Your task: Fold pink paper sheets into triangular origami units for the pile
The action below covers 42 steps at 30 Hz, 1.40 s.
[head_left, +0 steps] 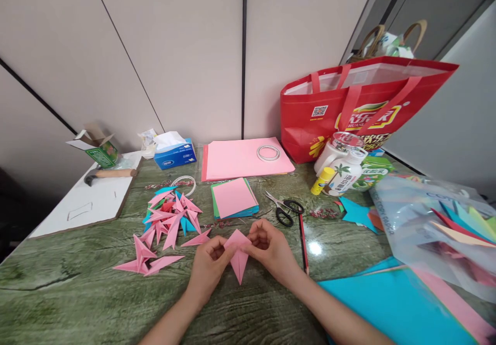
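Up at the back right, a red bag (pixel 349 112) stands open against the wall, and what it holds cannot be made out; behind it sits a basket (pixel 391 40) with curved handles and some packets inside. A blue tissue box (pixel 175 154) has a tissue sticking out, and a green carton (pixel 97 149) lies open near a hammer (pixel 110 173). At the right, a clear plastic sack (pixel 434 221) holds coloured sheets. The table (pixel 77 283) is green with a wood-grain look, and pale wall panels rise behind it. On it lie a pink paper stack (pixel 244 159) with a tape ring (pixel 268 153), scissors (pixel 284 210), a pencil (pixel 303 244) and a pile of folded pieces (pixel 170 218). Near the front edge, the left hand (pixel 207 270) and right hand (pixel 271 249) each pinch a top corner of a folded pink paper (pixel 238 257). Its long axis runs toward the person, narrow tip pointing at them, wide end away.
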Each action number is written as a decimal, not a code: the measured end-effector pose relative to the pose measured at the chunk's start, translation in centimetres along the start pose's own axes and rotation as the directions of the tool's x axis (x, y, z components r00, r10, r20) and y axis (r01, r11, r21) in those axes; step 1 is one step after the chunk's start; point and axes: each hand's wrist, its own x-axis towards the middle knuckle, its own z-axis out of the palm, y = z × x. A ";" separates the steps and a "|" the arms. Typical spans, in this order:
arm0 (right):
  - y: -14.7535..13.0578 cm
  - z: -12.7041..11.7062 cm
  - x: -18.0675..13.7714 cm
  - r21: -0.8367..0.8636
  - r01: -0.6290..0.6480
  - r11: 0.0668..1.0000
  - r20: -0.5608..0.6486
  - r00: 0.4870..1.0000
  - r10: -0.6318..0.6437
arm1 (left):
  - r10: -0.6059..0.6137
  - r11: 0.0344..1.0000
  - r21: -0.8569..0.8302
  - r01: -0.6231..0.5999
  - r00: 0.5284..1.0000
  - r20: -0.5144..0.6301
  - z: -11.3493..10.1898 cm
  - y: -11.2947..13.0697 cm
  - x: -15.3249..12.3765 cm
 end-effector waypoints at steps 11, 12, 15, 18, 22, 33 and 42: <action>-0.2 0.0 -0.2 -0.079 0.047 0.996 -0.039 0.998 -0.050 | 0.104 0.994 -0.010 -0.106 0.986 -0.128 -0.3 0.2 0.1; -0.1 0.0 -0.2 -0.090 0.055 0.994 -0.043 0.997 -0.059 | 0.113 0.994 0.015 -0.112 0.985 -0.129 -0.3 0.1 0.0; 0.0 -0.1 -0.2 -0.139 0.090 0.986 -0.061 0.993 -0.099 | 0.155 0.986 0.087 -0.144 0.980 -0.129 -0.4 0.1 0.0; -0.1 -0.1 -0.3 -0.225 0.168 0.960 -0.059 0.981 -0.185 | 0.209 0.972 0.134 -0.191 0.969 -0.136 -0.4 0.1 -0.1; -0.5 -0.2 -0.5 -0.297 0.270 0.916 -0.029 0.956 -0.292 | 0.280 0.944 0.218 -0.249 0.952 -0.126 -0.5 -0.2 -0.3; -0.8 -0.3 -0.6 -0.326 0.342 0.881 0.017 0.934 -0.356 | 0.398 0.876 0.322 -0.359 0.916 -0.059 -0.9 -0.2 -0.3; -1.1 -0.1 -0.9 -0.447 0.387 0.807 0.039 0.909 -0.415 | 0.592 0.720 0.431 -0.543 0.805 0.025 -1.0 0.2 -0.4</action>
